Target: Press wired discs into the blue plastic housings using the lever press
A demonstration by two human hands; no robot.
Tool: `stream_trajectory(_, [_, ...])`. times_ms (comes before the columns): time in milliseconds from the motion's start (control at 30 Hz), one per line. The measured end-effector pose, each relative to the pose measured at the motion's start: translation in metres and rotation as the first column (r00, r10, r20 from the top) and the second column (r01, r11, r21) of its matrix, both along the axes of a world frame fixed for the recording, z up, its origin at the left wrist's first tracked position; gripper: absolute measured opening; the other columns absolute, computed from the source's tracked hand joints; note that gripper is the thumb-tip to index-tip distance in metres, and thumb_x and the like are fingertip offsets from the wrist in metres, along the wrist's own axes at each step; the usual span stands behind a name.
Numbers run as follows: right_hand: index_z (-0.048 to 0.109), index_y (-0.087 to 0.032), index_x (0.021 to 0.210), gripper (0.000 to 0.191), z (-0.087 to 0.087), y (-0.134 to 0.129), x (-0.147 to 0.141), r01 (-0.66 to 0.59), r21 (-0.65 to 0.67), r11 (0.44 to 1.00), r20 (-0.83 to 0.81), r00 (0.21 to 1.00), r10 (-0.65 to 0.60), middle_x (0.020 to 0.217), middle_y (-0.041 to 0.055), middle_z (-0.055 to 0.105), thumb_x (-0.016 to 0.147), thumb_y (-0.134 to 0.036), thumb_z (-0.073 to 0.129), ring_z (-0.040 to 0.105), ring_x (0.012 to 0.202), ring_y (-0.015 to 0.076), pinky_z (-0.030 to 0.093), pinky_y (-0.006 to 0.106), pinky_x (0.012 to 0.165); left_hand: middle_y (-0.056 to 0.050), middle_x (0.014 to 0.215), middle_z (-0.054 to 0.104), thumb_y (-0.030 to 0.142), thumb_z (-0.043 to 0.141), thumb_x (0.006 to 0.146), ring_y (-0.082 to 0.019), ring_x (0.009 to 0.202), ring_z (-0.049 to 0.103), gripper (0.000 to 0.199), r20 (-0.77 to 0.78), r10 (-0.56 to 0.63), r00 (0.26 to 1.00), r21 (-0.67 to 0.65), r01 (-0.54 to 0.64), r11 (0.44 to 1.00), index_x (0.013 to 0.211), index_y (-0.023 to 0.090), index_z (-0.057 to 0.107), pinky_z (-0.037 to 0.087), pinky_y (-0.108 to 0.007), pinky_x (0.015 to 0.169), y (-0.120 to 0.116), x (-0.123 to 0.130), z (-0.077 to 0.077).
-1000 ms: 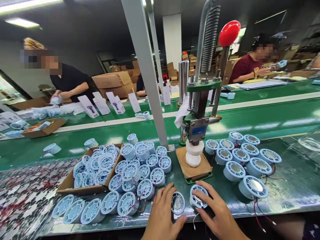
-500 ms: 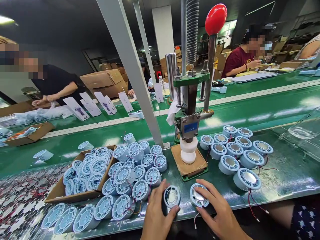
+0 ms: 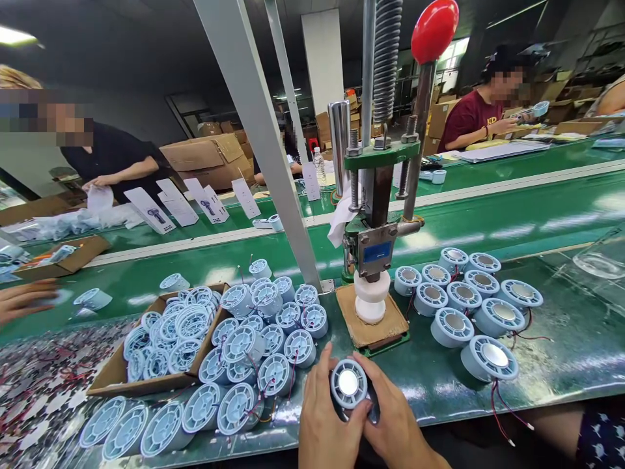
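Observation:
Front and centre, a pale-blue round plastic fan housing (image 3: 349, 383) with spokes and a shiny silver disc sits between my two hands. My left hand (image 3: 326, 413) closes on its left side, thumb at the lower rim. From the right, my right hand (image 3: 390, 417) closes against it, fingers along the upper right edge. Whether a second housing is under or behind this one I cannot tell. Just beyond stands a hand press (image 3: 375, 244) with a red ball handle (image 3: 434, 31); its white round pads (image 3: 370, 309) are above a brown board (image 3: 349, 320).
Several housings with silver discs (image 3: 452, 326) stand to the right, red and black wires trailing. At left are open spoked housings (image 3: 244, 345) and a cardboard box (image 3: 97, 384) of blue rings. Co-workers sit across the green belt (image 3: 493, 189); another person's hand (image 3: 27, 299) reaches in left.
My hands have come together. Two separate housings showed before, one at each hand; now one shows between them. Another person's hand has entered at the left.

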State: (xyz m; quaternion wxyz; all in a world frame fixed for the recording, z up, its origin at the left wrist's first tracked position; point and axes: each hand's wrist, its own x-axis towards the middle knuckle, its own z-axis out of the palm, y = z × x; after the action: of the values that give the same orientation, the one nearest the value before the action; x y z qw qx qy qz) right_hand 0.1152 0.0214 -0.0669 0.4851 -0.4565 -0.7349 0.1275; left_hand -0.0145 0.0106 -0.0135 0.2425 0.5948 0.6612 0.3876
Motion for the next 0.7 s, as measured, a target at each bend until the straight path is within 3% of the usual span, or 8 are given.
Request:
stream_trajectory(100, [0.037,-0.017,0.144,0.065,-0.003,0.001,-0.002,-0.039,-0.028,0.999,-0.02,0.999,0.038,0.134,0.0103,0.058,0.081,-0.011,0.048,0.06,0.121,0.0175,0.054,0.027,0.099,-0.008,0.124,0.061,0.019,0.062,0.072,-0.028,0.116,0.057,0.073,-0.003,0.001,1.0,0.018,-0.001,1.0,0.142,0.022,0.042,0.045,-0.045,0.103,-0.001,0.003,-0.011])
stream_trajectory(233, [0.045,-0.018,0.141,0.064,-0.011,0.003,-0.002,-0.149,-0.147,0.978,-0.062,0.988,0.141,0.137,0.0119,0.055,0.078,-0.011,0.049,0.056,0.126,0.0215,0.052,0.034,0.104,-0.014,0.14,0.053,0.033,0.046,0.089,-0.029,0.132,0.047,0.051,-0.003,-0.058,0.998,0.071,0.058,0.996,0.137,0.016,0.046,0.04,-0.05,0.11,-0.006,0.007,-0.033])
stream_trajectory(333, [0.047,-0.022,0.141,0.072,0.008,0.007,0.015,-0.234,-0.223,0.946,0.016,0.97,0.243,0.137,0.0092,0.056,0.07,-0.011,0.054,0.059,0.123,0.024,0.055,0.036,0.101,-0.014,0.136,0.058,0.035,0.051,0.085,-0.03,0.128,0.052,0.053,0.056,-0.053,0.997,0.018,0.052,0.999,0.134,0.015,0.049,0.042,-0.049,0.108,-0.003,0.005,-0.034])
stream_trajectory(433, [0.052,-0.029,0.136,0.067,0.079,0.022,0.049,-0.239,-0.148,0.96,0.236,0.934,0.269,0.136,0.0044,0.057,0.072,-0.015,0.063,0.063,0.117,0.0246,0.059,0.036,0.094,-0.011,0.12,0.068,0.034,0.064,0.073,-0.031,0.112,0.063,0.055,0.142,-0.048,0.989,-0.099,0.063,0.993,0.125,0.015,0.057,0.049,-0.047,0.101,0.012,0.002,-0.011])
stream_trajectory(533, [0.054,-0.025,0.134,0.05,0.194,0.056,0.086,-0.049,0.211,0.976,0.259,0.966,-0.008,0.135,0.0045,0.058,0.086,-0.014,0.056,0.053,0.129,0.0191,0.048,0.035,0.109,-0.007,0.11,0.071,0.032,0.068,0.073,-0.028,0.101,0.065,0.047,0.192,-0.07,0.979,-0.056,0.082,0.995,0.117,0.017,0.06,0.05,-0.043,0.094,0.04,0.009,0.024])
stream_trajectory(567, [0.057,-0.018,0.13,0.043,0.235,0.073,0.096,0.036,0.342,0.939,0.211,0.971,-0.115,0.131,0.0069,0.059,0.088,-0.015,0.055,0.052,0.128,0.018,0.044,0.035,0.109,-0.006,0.108,0.071,0.03,0.067,0.074,-0.026,0.099,0.065,0.043,0.206,-0.087,0.975,-0.004,0.089,0.996,0.115,0.018,0.061,0.05,-0.04,0.092,0.05,0.014,0.035])
stream_trajectory(633, [0.053,-0.002,0.132,0.049,0.306,0.111,0.109,0.179,0.5,0.847,0.092,0.962,-0.257,0.129,0.0107,0.057,0.088,-0.024,0.047,0.052,0.122,0.017,0.043,0.026,0.093,-0.004,0.102,0.072,0.024,0.068,0.074,-0.023,0.094,0.066,0.037,0.238,-0.121,0.964,0.083,0.104,0.991,0.11,0.019,0.063,0.05,-0.035,0.086,0.068,0.025,0.051])
stream_trajectory(700, [0.049,0.015,0.123,0.068,0.356,0.148,0.111,0.339,0.527,0.779,-0.014,0.921,-0.39,0.118,0.0127,0.059,0.084,-0.034,0.023,0.057,0.107,0.0123,0.038,0.024,0.071,-0.002,0.097,0.072,0.019,0.069,0.072,-0.02,0.087,0.066,0.036,0.273,-0.142,0.951,0.113,0.115,0.987,0.108,0.019,0.064,0.05,-0.031,0.081,0.08,0.035,0.059])
